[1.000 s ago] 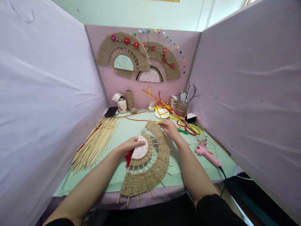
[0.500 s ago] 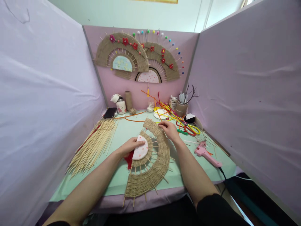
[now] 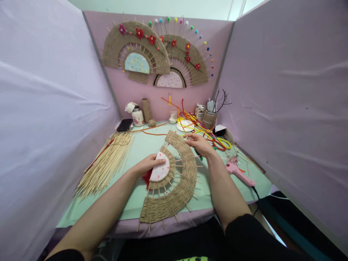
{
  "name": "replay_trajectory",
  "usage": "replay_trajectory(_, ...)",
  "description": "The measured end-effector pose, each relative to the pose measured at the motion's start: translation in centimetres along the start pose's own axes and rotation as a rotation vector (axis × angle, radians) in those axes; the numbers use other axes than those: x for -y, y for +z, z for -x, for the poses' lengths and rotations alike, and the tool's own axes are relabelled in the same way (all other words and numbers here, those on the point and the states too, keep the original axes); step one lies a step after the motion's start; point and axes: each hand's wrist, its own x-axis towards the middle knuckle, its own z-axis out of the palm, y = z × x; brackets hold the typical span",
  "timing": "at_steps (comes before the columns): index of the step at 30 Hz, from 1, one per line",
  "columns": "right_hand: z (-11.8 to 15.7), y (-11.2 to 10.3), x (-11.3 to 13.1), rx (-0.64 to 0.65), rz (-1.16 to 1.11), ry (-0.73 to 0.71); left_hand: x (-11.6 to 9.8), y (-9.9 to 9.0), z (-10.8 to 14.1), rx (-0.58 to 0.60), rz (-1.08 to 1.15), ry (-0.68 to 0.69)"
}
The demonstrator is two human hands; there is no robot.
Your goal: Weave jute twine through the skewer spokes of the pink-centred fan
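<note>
A half-round woven fan (image 3: 189, 165) of tan cord on thin sticks stands tilted over the table's front, its curved edge facing right. My left hand (image 3: 149, 164) grips its white centre patch (image 3: 160, 169) with pink dots, thumb on top and fingers behind. Red material (image 3: 147, 178) shows below that hand. At the fan's upper outer edge, my right hand (image 3: 199, 143) has its fingertips closed beside the stick ends; what they pinch is too small to tell. A dark and green object (image 3: 199, 155) shows partly beneath the right hand.
Loose thin sticks (image 3: 104, 163) are heaped on the left. A pink glue gun (image 3: 240, 174) with a cord lies at right. Behind are coloured pipe cleaners (image 3: 217, 143), a jar (image 3: 137, 116), a phone (image 3: 125, 125) and a pot of twigs (image 3: 210, 119). Two finished fans (image 3: 136, 32) hang on the back panel.
My right hand has shifted slightly right along the fan's edge, and its fingers have opened out a little. My left hand still grips the centre patch. The whole view has tilted slightly downward.
</note>
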Motion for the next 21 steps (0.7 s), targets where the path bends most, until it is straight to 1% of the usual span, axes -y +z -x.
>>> replay_trajectory(3, 0.0, -0.2, 0.0, 0.048, -0.051, 0.015, 0.0, -0.1, 0.0, -0.006, -0.007, -0.010)
replay_trajectory(6, 0.0, -0.2, 0.0, 0.061, -0.080, 0.029, 0.0, -0.2, -0.1, -0.010, -0.019, -0.027)
replay_trajectory(13, -0.2, 0.4, 0.0, 0.051, -0.009, 0.026, -0.3, -0.5, 0.1, 0.000, -0.069, -0.054)
replay_trajectory(18, -0.2, 1.2, 0.0, 0.044, 0.007, 0.008, -0.8, -0.8, 0.2, -0.032, -0.044, 0.038)
replay_trajectory(21, -0.2, 1.7, -0.1, 0.070, 0.007, -0.003, -1.3, -1.2, 0.1, -0.055, -0.089, 0.069)
